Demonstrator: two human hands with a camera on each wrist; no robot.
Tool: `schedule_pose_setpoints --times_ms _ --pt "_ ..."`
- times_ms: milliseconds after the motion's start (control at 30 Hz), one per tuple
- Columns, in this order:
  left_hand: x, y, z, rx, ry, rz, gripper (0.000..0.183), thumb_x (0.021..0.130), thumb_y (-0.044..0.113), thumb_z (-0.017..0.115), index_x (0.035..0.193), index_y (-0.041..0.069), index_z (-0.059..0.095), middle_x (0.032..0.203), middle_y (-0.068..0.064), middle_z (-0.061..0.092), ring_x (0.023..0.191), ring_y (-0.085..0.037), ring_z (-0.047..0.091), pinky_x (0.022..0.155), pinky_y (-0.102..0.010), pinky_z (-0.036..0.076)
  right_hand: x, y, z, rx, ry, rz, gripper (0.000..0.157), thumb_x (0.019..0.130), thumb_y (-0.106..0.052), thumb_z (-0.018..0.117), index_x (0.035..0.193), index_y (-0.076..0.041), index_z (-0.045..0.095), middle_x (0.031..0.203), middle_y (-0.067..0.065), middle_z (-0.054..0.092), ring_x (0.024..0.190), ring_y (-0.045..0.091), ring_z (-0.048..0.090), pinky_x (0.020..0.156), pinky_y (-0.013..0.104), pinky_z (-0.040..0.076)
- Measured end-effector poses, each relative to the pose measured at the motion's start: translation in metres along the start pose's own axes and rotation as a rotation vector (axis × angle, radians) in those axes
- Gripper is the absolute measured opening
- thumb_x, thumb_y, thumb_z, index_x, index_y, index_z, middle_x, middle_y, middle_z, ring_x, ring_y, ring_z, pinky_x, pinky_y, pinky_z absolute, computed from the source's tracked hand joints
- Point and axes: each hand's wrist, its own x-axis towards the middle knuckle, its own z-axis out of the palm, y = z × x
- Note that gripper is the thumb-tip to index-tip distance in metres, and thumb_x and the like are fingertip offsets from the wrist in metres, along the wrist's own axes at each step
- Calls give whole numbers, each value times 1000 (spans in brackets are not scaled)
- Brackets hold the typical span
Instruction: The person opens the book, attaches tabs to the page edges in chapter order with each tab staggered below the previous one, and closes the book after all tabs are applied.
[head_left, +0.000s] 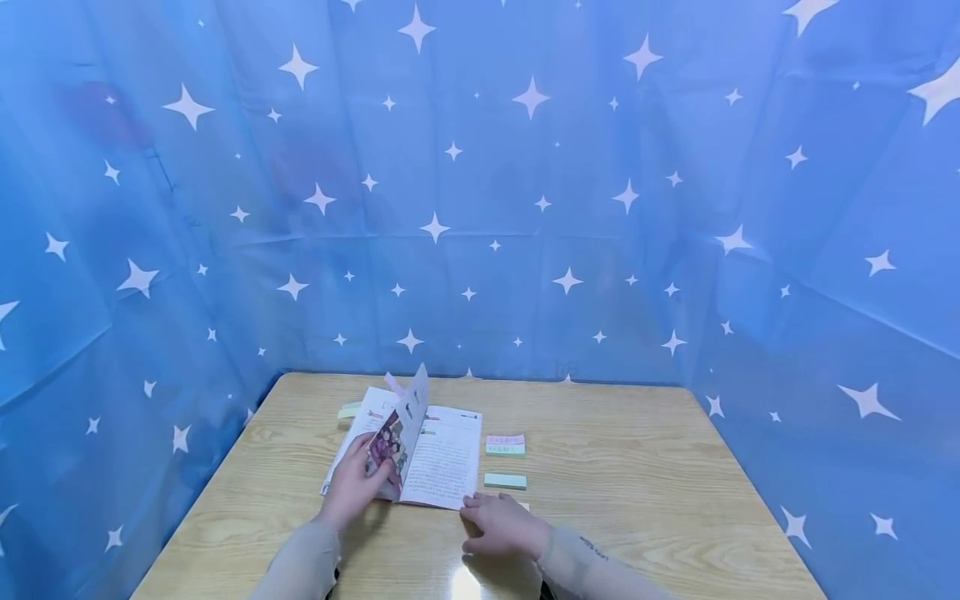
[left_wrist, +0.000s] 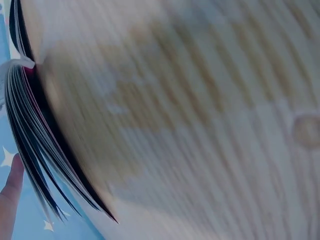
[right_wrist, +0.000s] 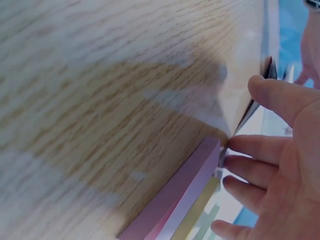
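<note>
An open book (head_left: pixel 442 458) lies left of the table's middle, printed text on its right page. My left hand (head_left: pixel 352 487) grips a raised leaf (head_left: pixel 386 442) with a colour picture, thumb across its lower part. In the left wrist view the fanned page edges (left_wrist: pixel 37 130) show beside one finger (left_wrist: pixel 12 185). My right hand (head_left: pixel 504 525) rests at the book's lower right corner, its fingers (right_wrist: pixel 257 147) extended and relaxed. Beside those fingers, in the right wrist view, stands a pink sticky-note pad (right_wrist: pixel 180 192) with a yellow one (right_wrist: pixel 197 202) next to it.
Right of the book lie pink and green sticky notes with handwriting (head_left: pixel 506 445) and a green pad (head_left: pixel 506 481). A pink tab (head_left: pixel 393 383) and a pale green tab (head_left: pixel 349 410) stick out of the book. A blue star-patterned curtain (head_left: pixel 480 183) surrounds the wooden table (head_left: pixel 637 483).
</note>
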Motion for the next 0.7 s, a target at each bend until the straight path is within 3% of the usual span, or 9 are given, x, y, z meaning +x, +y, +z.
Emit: schedule_pose_setpoints --times_ms 167,267,500,700 --pt "2 0 -5 -57 45 -71 13 79 27 65 85 16 65 87 4 62 82 -13 57 74 -35 47 -2 0 -1 16 10 -5 56 78 -46 57 123 -14 52 130 6 46 120 22 39 91 53 34" --pt "4 4 -6 -100 28 -129 14 79 31 65 72 19 63 75 6 63 73 -10 58 69 -32 47 -3 1 -2 34 10 -18 55 79 -45 56 123 -13 52 130 6 45 121 22 39 92 52 35" --pt "9 19 0 -213 -62 -184 18 76 32 68 75 14 65 70 5 64 67 -9 58 62 -25 47 -4 5 -1 55 11 -19 55 80 -45 56 123 -12 52 131 7 44 121 22 38 92 53 34" --pt "13 26 9 -209 -126 -183 27 71 36 71 68 13 58 61 4 56 52 -9 48 44 -22 40 -1 7 2 38 23 -25 54 79 -47 55 122 -15 53 131 5 44 121 22 38 92 51 35"
